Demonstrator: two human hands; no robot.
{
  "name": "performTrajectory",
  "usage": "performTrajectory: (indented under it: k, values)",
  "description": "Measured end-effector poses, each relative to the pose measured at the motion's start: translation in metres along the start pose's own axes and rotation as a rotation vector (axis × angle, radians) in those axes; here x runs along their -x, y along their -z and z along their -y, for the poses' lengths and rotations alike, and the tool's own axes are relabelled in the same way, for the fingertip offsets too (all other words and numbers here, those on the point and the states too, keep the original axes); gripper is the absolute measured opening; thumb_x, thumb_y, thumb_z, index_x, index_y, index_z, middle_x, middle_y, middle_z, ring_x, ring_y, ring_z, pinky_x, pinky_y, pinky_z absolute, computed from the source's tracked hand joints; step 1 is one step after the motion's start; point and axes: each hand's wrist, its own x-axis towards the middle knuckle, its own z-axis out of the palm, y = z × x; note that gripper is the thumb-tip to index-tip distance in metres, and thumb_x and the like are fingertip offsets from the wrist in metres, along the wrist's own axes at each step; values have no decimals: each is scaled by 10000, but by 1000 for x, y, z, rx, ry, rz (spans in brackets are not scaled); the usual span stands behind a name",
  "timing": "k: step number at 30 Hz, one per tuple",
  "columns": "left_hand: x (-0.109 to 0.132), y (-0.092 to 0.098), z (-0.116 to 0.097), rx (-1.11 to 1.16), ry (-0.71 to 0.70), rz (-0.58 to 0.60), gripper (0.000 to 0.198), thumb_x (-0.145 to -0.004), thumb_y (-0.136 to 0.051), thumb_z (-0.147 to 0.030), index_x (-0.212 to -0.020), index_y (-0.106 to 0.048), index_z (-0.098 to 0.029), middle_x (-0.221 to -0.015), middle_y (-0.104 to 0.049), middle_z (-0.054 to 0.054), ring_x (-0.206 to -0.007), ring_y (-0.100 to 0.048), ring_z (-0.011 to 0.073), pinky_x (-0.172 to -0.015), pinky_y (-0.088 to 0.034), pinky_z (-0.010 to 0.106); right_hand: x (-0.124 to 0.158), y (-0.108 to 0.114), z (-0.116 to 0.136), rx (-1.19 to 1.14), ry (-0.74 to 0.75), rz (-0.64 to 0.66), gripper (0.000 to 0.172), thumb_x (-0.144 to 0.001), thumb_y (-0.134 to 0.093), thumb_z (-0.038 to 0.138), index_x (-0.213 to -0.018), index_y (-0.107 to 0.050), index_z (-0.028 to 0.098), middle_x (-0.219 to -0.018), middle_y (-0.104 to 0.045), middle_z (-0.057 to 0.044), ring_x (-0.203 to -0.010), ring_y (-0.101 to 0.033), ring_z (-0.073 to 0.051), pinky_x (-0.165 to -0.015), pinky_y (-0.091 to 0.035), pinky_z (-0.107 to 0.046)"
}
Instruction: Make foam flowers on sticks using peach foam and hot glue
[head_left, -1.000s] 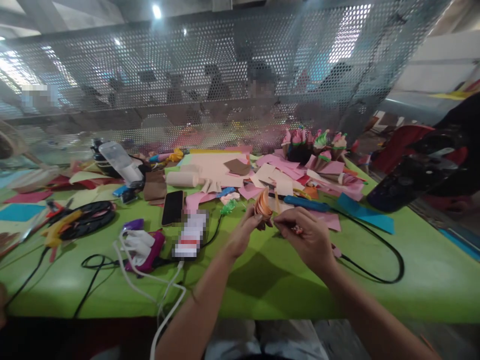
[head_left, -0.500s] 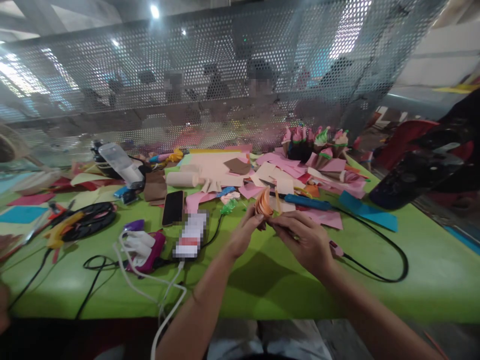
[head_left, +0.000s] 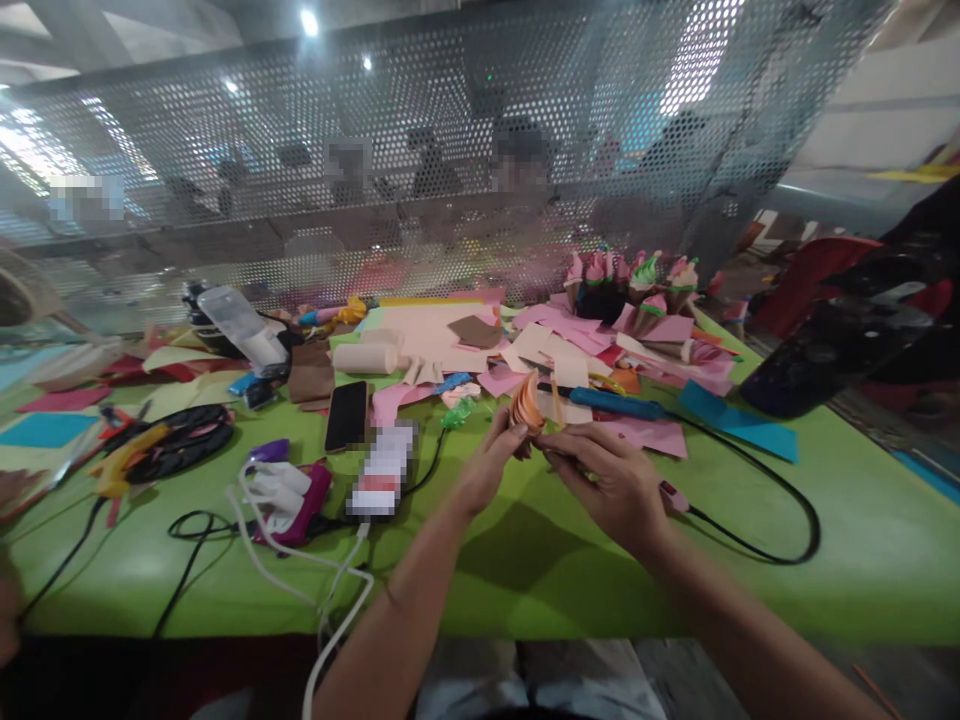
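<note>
My left hand [head_left: 489,468] is closed round the base of an orange-and-white layered paper swirl [head_left: 528,402], thumb toward me, the pointed top upward. From the other side my right hand [head_left: 611,482] pinches at its lower edge; the fingers hide the exact contact. Just behind the swirl lies a blue-handled tool [head_left: 615,404] with a black cord. A pink cord switch [head_left: 673,496] rests by my right wrist. Finished paper cones with pink and green swirls [head_left: 643,275] stand at the back right.
Pink paper sheets [head_left: 442,335] and scraps cover the back of the green table [head_left: 750,590]. To the left are a black phone [head_left: 347,416], a lit phone [head_left: 383,470], a magenta power strip [head_left: 304,510] with white cables, and a yellow glue gun [head_left: 129,458]. A dark bottle [head_left: 817,350] stands right.
The swirl has tipped slightly left in my left hand. My right fingertips have shifted a little left along its lower edge. Everything else looks the same.
</note>
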Motion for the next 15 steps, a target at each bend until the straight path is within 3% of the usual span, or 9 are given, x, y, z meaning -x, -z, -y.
performTrajectory:
  k: [15]
  values:
    - [3,-1,-4,-46,44,-10,334,-883,-498,-481,-1092,-541,-223,-867,-502,7,-786,-462,147,-800,-408,297,0,0,-1,-25,-9,13,223,-914,-587,160,-1048,-747,239,-885,-746,-74,-786,-718,-189,-693,-589,-285]
